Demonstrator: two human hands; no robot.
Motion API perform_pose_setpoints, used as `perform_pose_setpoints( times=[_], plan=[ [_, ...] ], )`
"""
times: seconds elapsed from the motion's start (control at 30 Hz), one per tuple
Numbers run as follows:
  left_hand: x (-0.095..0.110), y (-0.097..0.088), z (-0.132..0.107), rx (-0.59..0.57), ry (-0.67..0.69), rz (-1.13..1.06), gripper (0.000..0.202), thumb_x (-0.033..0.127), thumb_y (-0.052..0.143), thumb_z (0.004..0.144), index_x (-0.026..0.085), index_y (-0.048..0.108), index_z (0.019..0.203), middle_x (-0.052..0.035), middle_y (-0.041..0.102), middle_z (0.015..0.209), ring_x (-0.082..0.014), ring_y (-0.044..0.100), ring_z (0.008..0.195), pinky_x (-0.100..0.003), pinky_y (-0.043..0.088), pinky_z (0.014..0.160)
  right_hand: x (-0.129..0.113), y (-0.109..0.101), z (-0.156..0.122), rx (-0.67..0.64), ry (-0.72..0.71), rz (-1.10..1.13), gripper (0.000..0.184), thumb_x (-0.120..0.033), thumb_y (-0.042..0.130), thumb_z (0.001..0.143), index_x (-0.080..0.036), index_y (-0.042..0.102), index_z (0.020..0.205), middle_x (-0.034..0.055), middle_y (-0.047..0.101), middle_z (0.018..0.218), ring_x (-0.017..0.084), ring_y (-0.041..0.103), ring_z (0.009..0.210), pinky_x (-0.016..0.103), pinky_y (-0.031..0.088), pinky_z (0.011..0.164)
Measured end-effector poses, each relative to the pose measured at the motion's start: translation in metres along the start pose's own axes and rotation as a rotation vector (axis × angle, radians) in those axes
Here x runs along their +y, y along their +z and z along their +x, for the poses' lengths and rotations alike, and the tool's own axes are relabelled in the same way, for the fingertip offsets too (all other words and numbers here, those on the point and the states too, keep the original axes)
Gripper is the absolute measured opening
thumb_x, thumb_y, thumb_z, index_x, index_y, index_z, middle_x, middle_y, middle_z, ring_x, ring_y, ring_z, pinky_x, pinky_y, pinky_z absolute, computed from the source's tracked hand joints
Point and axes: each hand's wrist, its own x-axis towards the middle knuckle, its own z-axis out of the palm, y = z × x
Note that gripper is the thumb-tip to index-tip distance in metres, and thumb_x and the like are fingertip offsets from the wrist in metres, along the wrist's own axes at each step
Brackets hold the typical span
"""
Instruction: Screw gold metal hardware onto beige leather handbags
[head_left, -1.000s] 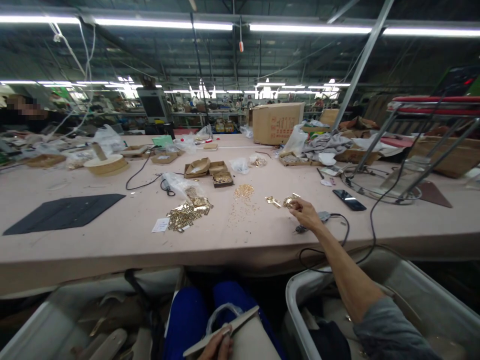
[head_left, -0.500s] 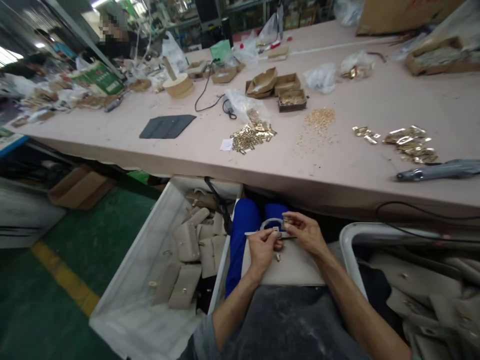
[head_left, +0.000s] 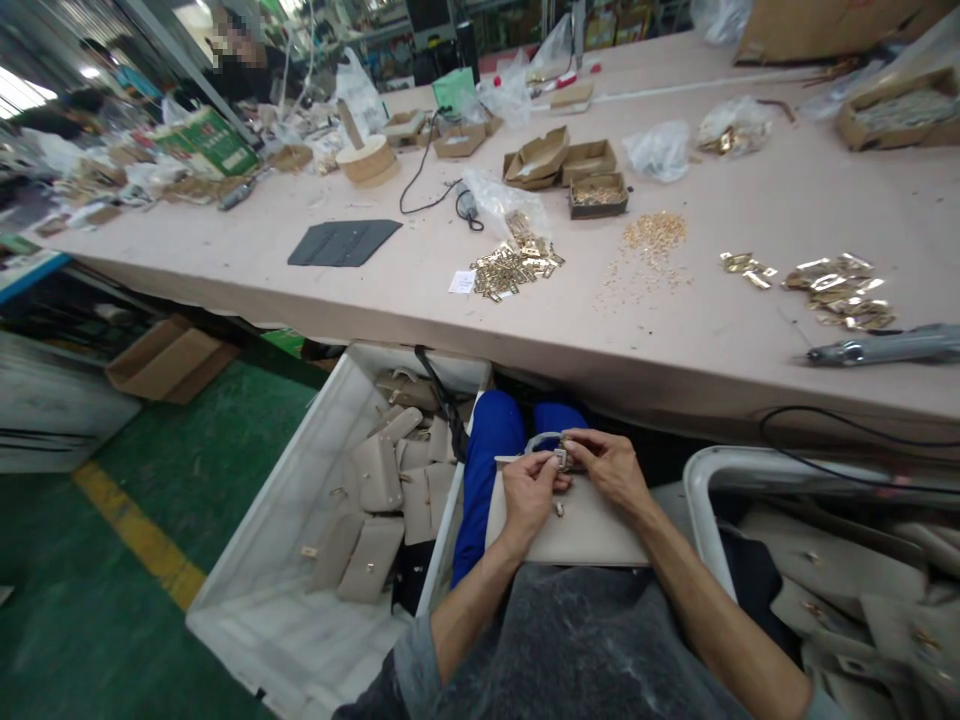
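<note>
A beige handbag [head_left: 592,538] lies on my lap, its curved handle [head_left: 541,438] at the far side and a small metal clasp [head_left: 559,510] on its front. My left hand [head_left: 531,492] is closed in a pinch on the edge of the bag's flap. From the right, my right hand [head_left: 611,466] pinches a small metal lock plate [head_left: 560,457] against that edge. The fingertips of both hands nearly meet there, and they partly hide the plate and flap.
Left of my legs, a white bin [head_left: 259,540] holds several beige bags; another white bin [head_left: 701,500] with bags stands right. On the table [head_left: 525,335] are piles of gold metal plates [head_left: 517,265], small fittings [head_left: 652,235], cardboard boxes [head_left: 598,196] and a grey power screwdriver [head_left: 885,346].
My right hand has moved slightly left and down, bringing the metal plate against the flap edge at my left fingertips. The camera view has shifted a little.
</note>
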Motion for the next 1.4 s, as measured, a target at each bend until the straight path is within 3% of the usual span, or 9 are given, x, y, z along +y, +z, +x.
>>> perform_pose_setpoints(
  times=[0.27,0.53,0.77,0.93,1.03,1.2,1.4],
  plan=[
    [0.004,0.0,-0.006,0.016,0.013,-0.002,0.031,0.04,0.079,0.086,0.012,0.082,0.1,-0.0101,0.079,0.077,-0.0218,0.077,0.067,-0.032,0.066,0.069,0.0,-0.002,-0.002,-0.027,-0.053,-0.008,0.036,-0.051,0.076,0.087,-0.02,0.082,0.106,0.0091,0.079,0.098,0.026,0.074,0.086,0.04,0.059,0.084],
    [-0.003,0.001,-0.005,0.03,0.008,-0.051,0.034,0.04,0.082,0.083,0.011,0.079,0.101,-0.0116,0.08,0.081,-0.0229,0.078,0.071,-0.034,0.066,0.071,-0.003,0.0,-0.006,0.045,-0.106,0.123,0.037,-0.051,0.077,0.088,-0.019,0.075,0.105,0.0067,0.075,0.084,0.021,0.07,0.073,0.034,0.059,0.072],
    [0.01,-0.003,-0.01,-0.017,-0.004,-0.053,0.037,0.047,0.073,0.089,0.013,0.082,0.101,-0.0137,0.081,0.102,-0.0254,0.078,0.084,-0.039,0.066,0.082,-0.005,-0.003,-0.015,0.1,-0.043,0.223,0.042,-0.055,0.08,0.084,-0.019,0.072,0.103,0.0084,0.076,0.085,0.024,0.074,0.073,0.041,0.064,0.075],
    [0.012,-0.005,-0.016,0.058,0.054,0.051,0.018,0.028,0.085,0.075,0.016,0.083,0.088,-0.0133,0.081,0.103,-0.0272,0.077,0.094,-0.038,0.063,0.089,-0.006,-0.005,-0.026,0.084,-0.063,0.206,0.034,-0.05,0.079,0.087,-0.021,0.072,0.103,0.0079,0.076,0.089,0.024,0.074,0.076,0.04,0.064,0.076],
    [0.011,-0.004,-0.019,0.133,-0.041,0.026,0.024,0.024,0.09,0.068,0.014,0.081,0.087,-0.0143,0.081,0.097,-0.0271,0.078,0.083,-0.037,0.063,0.08,-0.014,-0.005,-0.034,0.054,-0.152,0.08,0.026,-0.047,0.073,0.093,-0.024,0.074,0.103,0.0078,0.076,0.096,0.024,0.074,0.082,0.04,0.063,0.08],
    [0.008,-0.004,-0.021,0.192,-0.093,-0.016,0.024,0.018,0.09,0.062,0.013,0.077,0.081,-0.012,0.08,0.083,-0.0244,0.077,0.076,-0.033,0.062,0.074,-0.021,-0.003,-0.046,0.065,-0.45,-0.172,0.011,-0.032,0.07,0.096,-0.026,0.078,0.101,0.0081,0.075,0.102,0.026,0.072,0.095,0.041,0.06,0.086],
    [0.006,-0.003,-0.02,0.187,-0.315,-0.202,0.033,0.02,0.093,0.054,0.012,0.073,0.078,-0.0069,0.075,0.069,-0.0198,0.071,0.058,-0.031,0.06,0.06,-0.01,-0.002,-0.052,-0.03,-0.608,-0.268,0.02,-0.02,0.063,0.098,-0.028,0.078,0.109,0.0082,0.075,0.104,0.025,0.072,0.097,0.041,0.06,0.085]
  ],
)
